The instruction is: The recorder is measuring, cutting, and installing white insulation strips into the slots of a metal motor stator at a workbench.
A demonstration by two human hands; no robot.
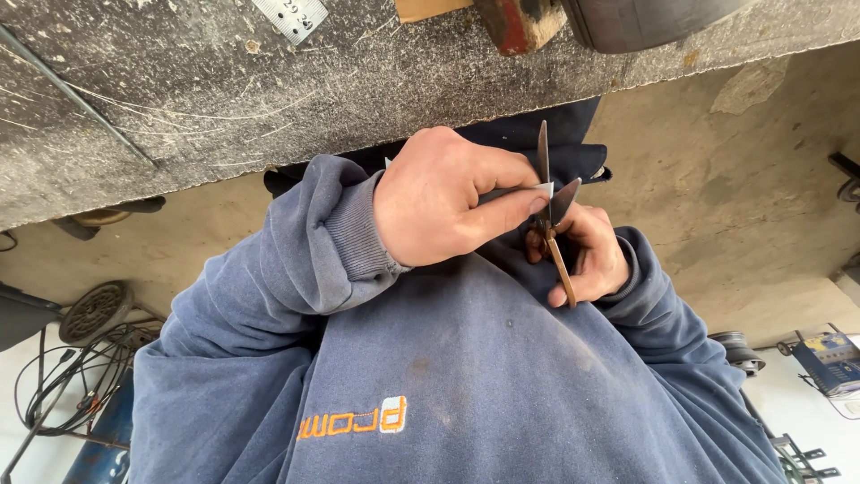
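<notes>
Left hand [448, 206] fingers pinch a thin pale sheet scrap [544, 189]; right hand [591, 255] grips rusty, apparently open snips [554, 224].

Person, head view: dark blue hooded sweatshirt [466, 376], heavy cotton, dusty and lightly stained across the chest; ribbed knit cuff [358, 229] on the nearer sleeve; small embroidered emblem [354, 419] in orange and white, low on the front; both hands bare, no gloves

A scratched grey desk [269, 90] carries a ruler [291, 16] at its far edge, beside a red-tipped wooden block [518, 22] and a dark round container [645, 20]. Cables [67, 381] lie on the floor.
</notes>
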